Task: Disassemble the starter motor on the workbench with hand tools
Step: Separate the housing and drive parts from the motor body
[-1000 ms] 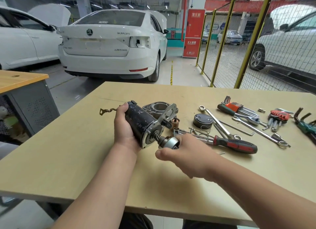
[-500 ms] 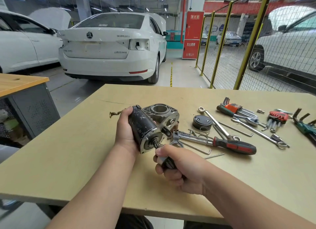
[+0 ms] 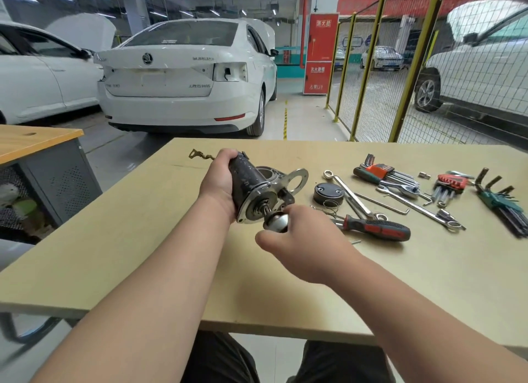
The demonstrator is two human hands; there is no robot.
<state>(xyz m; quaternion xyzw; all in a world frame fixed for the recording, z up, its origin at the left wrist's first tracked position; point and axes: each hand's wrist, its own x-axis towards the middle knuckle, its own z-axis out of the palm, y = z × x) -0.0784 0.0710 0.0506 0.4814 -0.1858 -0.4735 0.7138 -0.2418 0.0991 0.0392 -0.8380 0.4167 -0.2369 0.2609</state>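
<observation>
The black cylindrical starter motor body (image 3: 246, 179) is lifted above the workbench (image 3: 143, 239), tilted with its open end toward me. My left hand (image 3: 218, 179) wraps around its far side. A shaft sticks out of the open end, and my right hand (image 3: 300, 245) grips the shiny pinion gear (image 3: 276, 222) on that shaft. A grey end housing (image 3: 291, 178) lies on the bench just behind the motor. A black round cap (image 3: 328, 192) and a small spring (image 3: 331, 206) lie to the right.
A red-and-black screwdriver (image 3: 377, 227), several wrenches (image 3: 351, 195), a red hex key set (image 3: 383, 172), a second red key set (image 3: 450, 184) and green T-handle keys (image 3: 503, 202) lie spread over the bench's right half. A brass braided lead (image 3: 200, 155) lies behind my left hand.
My right hand rose from below the motor's open end back up to the shaft and now holds the pinion gear. The motor tilted a little more upright in my left hand.
</observation>
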